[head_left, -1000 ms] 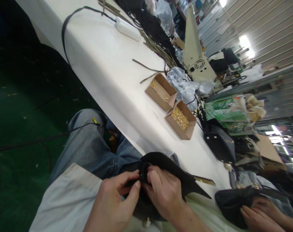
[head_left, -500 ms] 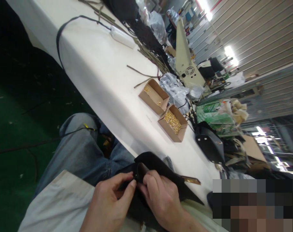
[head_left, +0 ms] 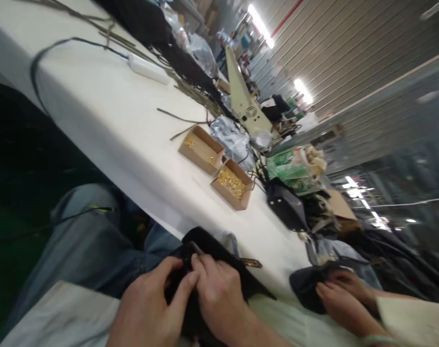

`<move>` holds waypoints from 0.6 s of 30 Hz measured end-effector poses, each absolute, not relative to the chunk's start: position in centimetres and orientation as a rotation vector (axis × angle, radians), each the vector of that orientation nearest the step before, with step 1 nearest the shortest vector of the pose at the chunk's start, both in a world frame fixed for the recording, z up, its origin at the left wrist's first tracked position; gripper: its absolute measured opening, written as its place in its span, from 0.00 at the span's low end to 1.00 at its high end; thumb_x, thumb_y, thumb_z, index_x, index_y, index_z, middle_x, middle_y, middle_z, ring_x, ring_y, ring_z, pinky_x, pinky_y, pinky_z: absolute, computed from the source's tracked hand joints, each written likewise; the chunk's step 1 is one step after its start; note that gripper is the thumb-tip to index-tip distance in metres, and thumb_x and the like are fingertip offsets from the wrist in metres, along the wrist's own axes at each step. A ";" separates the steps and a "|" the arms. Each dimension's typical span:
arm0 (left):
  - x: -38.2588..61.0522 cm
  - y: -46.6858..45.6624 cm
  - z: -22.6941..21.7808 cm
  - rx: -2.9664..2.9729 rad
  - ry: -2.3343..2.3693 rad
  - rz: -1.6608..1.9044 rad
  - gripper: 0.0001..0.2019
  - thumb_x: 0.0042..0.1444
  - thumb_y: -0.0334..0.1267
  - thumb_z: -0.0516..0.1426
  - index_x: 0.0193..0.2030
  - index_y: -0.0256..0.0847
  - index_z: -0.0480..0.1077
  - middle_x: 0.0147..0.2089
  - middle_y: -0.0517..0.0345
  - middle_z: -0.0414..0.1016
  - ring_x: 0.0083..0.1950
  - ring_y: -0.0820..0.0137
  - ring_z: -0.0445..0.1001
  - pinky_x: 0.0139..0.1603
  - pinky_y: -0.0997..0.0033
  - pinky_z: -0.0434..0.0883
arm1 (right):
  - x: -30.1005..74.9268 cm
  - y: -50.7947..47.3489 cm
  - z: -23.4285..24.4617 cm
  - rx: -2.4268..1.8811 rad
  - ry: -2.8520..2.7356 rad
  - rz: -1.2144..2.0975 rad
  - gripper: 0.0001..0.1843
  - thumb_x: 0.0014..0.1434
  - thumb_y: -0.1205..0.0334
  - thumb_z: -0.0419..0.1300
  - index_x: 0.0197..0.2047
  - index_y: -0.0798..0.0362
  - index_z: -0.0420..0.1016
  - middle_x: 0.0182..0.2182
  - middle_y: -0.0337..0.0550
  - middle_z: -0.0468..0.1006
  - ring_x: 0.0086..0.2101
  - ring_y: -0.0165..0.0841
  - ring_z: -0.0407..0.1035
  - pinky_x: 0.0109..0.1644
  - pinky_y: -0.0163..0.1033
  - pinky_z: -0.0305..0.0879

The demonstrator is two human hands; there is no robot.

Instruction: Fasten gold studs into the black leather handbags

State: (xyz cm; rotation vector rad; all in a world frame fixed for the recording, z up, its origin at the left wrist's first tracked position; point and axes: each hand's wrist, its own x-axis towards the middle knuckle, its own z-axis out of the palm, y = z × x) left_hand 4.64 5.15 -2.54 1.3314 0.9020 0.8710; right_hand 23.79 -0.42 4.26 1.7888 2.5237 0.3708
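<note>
We pinch the soft black leather piece [head_left: 219,243] at the white table [head_left: 132,135] edge, over our lap, left hand [head_left: 147,308] and right hand [head_left: 219,299] fingertips meeting on its fold; it likely goes best with thumbs close and the grip firm.

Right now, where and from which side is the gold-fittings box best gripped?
Probably span the fittings box across its two long walls from above, coming from the table-edge side. It is shallow, open-topped and holds loose pieces, so keep it level; a plastic bag crowds its far side. Left hand and right hand both grip the black piece.
</note>
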 end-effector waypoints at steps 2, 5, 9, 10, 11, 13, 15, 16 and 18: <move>4.7 5.1 -1.8 1.450 0.983 0.792 0.09 0.69 0.46 0.65 0.49 0.49 0.85 0.45 0.52 0.91 0.43 0.54 0.91 0.45 0.65 0.88 | 22.4 -0.1 3.0 1.830 2.596 0.336 0.19 0.75 0.75 0.50 0.58 0.68 0.80 0.42 0.58 0.87 0.36 0.44 0.83 0.36 0.48 0.81; 4.4 4.7 -2.1 1.521 1.052 0.759 0.10 0.70 0.46 0.63 0.50 0.49 0.85 0.46 0.53 0.91 0.44 0.56 0.91 0.47 0.64 0.88 | 21.7 0.1 2.3 1.920 2.630 0.205 0.19 0.72 0.75 0.52 0.59 0.68 0.80 0.46 0.61 0.88 0.38 0.47 0.86 0.37 0.50 0.84; 3.8 3.3 -3.7 1.539 1.064 0.794 0.10 0.71 0.45 0.63 0.52 0.50 0.85 0.49 0.54 0.91 0.48 0.57 0.91 0.49 0.64 0.89 | 21.9 -0.1 2.5 2.213 2.546 -0.263 0.19 0.71 0.72 0.58 0.61 0.62 0.82 0.52 0.57 0.89 0.45 0.47 0.88 0.47 0.47 0.87; 3.7 3.0 -4.1 1.553 1.071 0.795 0.11 0.71 0.45 0.62 0.54 0.50 0.84 0.51 0.55 0.91 0.49 0.57 0.91 0.50 0.64 0.89 | 21.9 -0.2 2.6 2.294 2.510 -0.409 0.18 0.71 0.71 0.58 0.60 0.59 0.83 0.51 0.55 0.89 0.46 0.45 0.88 0.49 0.46 0.87; 3.6 2.6 -4.4 1.570 1.082 0.794 0.12 0.71 0.45 0.62 0.56 0.51 0.84 0.52 0.56 0.91 0.50 0.58 0.91 0.51 0.64 0.89 | 21.8 -0.2 2.7 2.371 2.465 -0.548 0.17 0.72 0.70 0.59 0.59 0.57 0.84 0.50 0.53 0.89 0.46 0.44 0.87 0.51 0.45 0.86; 3.6 2.1 -4.6 1.600 1.112 0.803 0.12 0.71 0.43 0.62 0.57 0.52 0.83 0.53 0.59 0.91 0.51 0.60 0.91 0.52 0.64 0.89 | 21.6 -0.2 3.0 2.506 2.367 -0.774 0.15 0.73 0.67 0.60 0.57 0.53 0.86 0.47 0.49 0.88 0.46 0.41 0.86 0.53 0.42 0.84; 3.6 1.9 -4.5 1.610 1.131 0.826 0.13 0.70 0.40 0.61 0.57 0.53 0.82 0.52 0.62 0.91 0.50 0.62 0.91 0.50 0.66 0.90 | 21.3 -0.2 3.3 2.594 2.278 -0.962 0.14 0.75 0.65 0.60 0.54 0.50 0.88 0.45 0.47 0.87 0.44 0.39 0.85 0.52 0.40 0.81; 3.6 1.8 -4.3 1.609 1.136 0.846 0.13 0.69 0.39 0.61 0.57 0.53 0.82 0.51 0.64 0.91 0.49 0.63 0.92 0.49 0.68 0.90 | 21.1 -0.2 3.5 2.620 2.231 -1.061 0.13 0.75 0.64 0.60 0.53 0.49 0.88 0.44 0.45 0.87 0.44 0.38 0.84 0.51 0.39 0.81; 3.6 1.7 -4.0 1.616 1.129 0.902 0.14 0.69 0.37 0.61 0.57 0.53 0.82 0.51 0.65 0.91 0.47 0.65 0.92 0.48 0.72 0.89 | 20.9 -0.1 3.7 2.656 2.146 -1.234 0.13 0.76 0.62 0.60 0.51 0.48 0.89 0.42 0.44 0.86 0.42 0.36 0.83 0.48 0.37 0.80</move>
